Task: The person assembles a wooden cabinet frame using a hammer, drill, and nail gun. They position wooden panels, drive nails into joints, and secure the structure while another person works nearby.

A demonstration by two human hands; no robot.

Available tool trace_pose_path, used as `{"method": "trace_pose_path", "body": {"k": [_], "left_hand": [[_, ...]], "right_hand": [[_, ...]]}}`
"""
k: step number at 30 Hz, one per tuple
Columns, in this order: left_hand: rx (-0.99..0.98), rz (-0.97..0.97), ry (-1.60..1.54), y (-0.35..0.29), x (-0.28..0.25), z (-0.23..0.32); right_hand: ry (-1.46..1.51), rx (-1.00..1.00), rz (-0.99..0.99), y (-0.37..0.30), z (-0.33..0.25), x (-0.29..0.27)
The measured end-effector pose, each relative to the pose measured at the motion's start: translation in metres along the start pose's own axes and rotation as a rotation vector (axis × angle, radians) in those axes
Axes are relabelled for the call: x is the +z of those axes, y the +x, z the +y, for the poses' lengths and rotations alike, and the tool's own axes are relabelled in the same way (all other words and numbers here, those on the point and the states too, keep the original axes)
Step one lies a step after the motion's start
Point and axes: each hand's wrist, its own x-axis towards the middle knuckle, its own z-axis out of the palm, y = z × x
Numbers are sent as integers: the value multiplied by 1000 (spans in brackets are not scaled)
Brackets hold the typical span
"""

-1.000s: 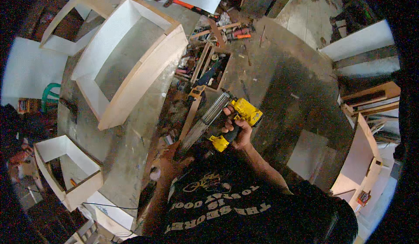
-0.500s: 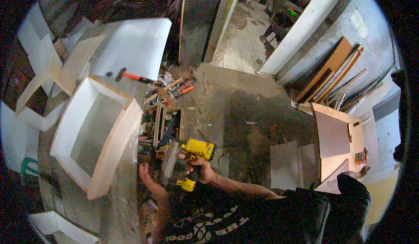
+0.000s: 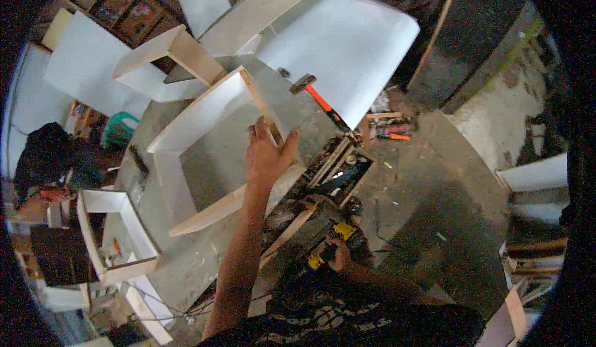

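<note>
Only the head view to go on. A second ago both my hands were down low on the yellow tool by my chest, and the white box frame sat off to the upper left, out of reach. Now my left hand [image 3: 268, 153] is stretched up to the middle of the frame, fingers curled over the right side panel of the white box frame [image 3: 205, 114], gripping its top edge. So I'd say I've switched from fiddling with the tool to steadying or pulling the box.

My right hand [image 3: 338, 255] is low, centre-bottom, closed around the yellow and black power tool [image 3: 329, 244], just above my shirt.

A hammer [image 3: 320, 99] with an orange handle lies upper centre, by the big white board [image 3: 347, 49]. Wood scraps and a tool tray [image 3: 338, 173] sit between box and tool.
</note>
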Motion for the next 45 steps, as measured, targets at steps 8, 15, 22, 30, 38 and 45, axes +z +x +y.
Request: {"method": "trace_pose_path", "body": {"k": [8,15,22,30,38,45], "left_hand": [[-344,-278,33,11,5,-35],[-308,-452,99,-84,-65,-17],[-261,-751,211,-193,-158,-74],[-320,-812,59,-258,-238,-158],[-245,-526,84,-220,-214,-123],[61,-123,208,-166,-134,-112]], "right_hand": [[-1037,87,-236,-6,25,-2],[-672,11,-107,5,-16,7],[552,369,205,-31,18,44],[-543,315,36,-29,-35,161],[-1226,-237,-312,8,-8,198],[-1091,-350,-350,33,16,206]]}}
